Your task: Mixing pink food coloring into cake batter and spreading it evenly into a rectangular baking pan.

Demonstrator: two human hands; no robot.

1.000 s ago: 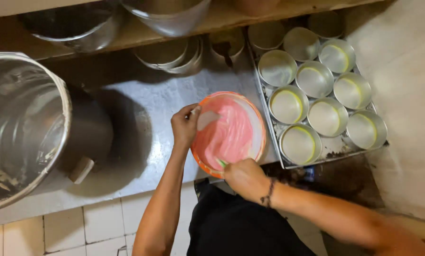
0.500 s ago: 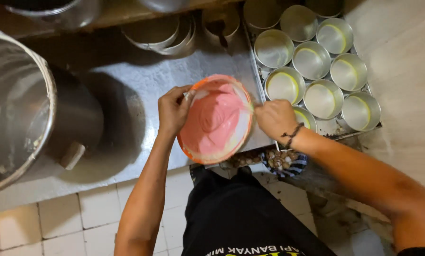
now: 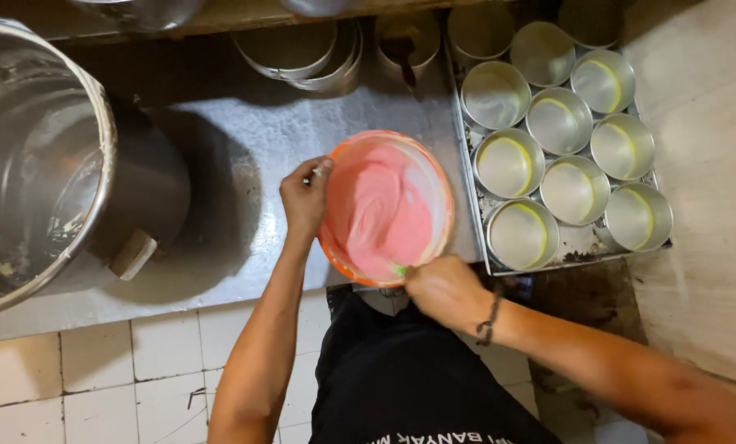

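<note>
On the steel counter [image 3: 244, 164], beside a big metal pot [image 3: 31, 156] and a tray of round tins [image 3: 565, 148], an orange bowl of pink batter [image 3: 387, 207] sits tilted. Left hand [image 3: 304, 197] grips its rim; right hand [image 3: 443, 288] closes around a green tool [image 3: 401, 270]. Holding the rim firm should steady the scraping.

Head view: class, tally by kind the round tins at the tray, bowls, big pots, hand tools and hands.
Round metal tins, cut-off ones included: 11
Orange plastic bowl of pink batter: 1
Large steel pot: 1
Small green tool: 1
Hands, left hand and right hand: 2
Total: 16
</note>
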